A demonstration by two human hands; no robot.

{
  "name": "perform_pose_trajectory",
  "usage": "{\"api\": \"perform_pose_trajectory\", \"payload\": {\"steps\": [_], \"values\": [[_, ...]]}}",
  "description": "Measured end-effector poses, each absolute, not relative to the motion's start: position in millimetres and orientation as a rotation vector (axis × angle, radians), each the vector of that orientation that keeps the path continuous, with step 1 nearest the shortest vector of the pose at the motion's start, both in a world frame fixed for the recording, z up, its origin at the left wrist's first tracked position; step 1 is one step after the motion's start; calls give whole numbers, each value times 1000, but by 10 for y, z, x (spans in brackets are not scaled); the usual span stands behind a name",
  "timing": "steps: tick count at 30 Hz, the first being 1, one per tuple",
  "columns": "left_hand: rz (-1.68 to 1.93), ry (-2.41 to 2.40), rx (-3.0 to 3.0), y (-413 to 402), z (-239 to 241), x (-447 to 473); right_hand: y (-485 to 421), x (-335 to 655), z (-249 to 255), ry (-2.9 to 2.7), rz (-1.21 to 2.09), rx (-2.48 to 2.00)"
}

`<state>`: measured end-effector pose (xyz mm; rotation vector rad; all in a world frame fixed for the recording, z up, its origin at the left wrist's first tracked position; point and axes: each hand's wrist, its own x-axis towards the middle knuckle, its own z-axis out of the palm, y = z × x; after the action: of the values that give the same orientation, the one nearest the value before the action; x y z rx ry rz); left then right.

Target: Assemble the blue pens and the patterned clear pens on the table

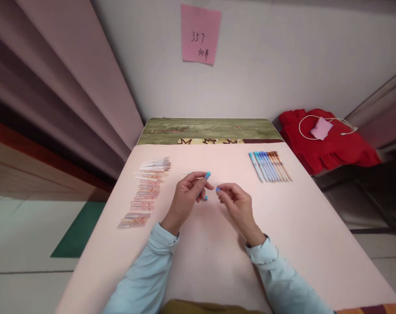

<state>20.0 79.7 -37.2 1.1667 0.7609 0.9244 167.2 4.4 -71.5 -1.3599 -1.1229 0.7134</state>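
Over the middle of the table, my left hand (187, 192) is closed round a slim pen barrel with a light blue tip (208, 175) that sticks up past the thumb. Just under its fingers a second light blue piece (205, 198) shows; whether the hand holds it or it lies on the table, I cannot tell. My right hand (239, 203) pinches a small darker blue piece (218, 189) between thumb and fingertips, a short gap from the left hand. A thin white stick (186, 173) lies behind the left hand, partly hidden.
A row of assembled pens (271, 166), blue to brown, lies at the right. Along the left are white refills (155, 164) and groups of pinkish printed barrels (143, 196). Beyond the right edge sits a red cloth (342, 148) with a white cable (301, 126).
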Motion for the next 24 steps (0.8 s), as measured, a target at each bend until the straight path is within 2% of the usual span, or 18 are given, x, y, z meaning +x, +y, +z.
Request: {"api": "perform_pose_trajectory", "payload": {"steps": [3,6,24], "values": [[814,748,1229,773,-386,220,61,1750,-624,-744,911,-1194],[765,737,1290,745,-430,262,71,1785,-585,-630,999,-1086],[738,712,1272,700,-486,333,49,1794,-577,-832,979,-1167]]}}
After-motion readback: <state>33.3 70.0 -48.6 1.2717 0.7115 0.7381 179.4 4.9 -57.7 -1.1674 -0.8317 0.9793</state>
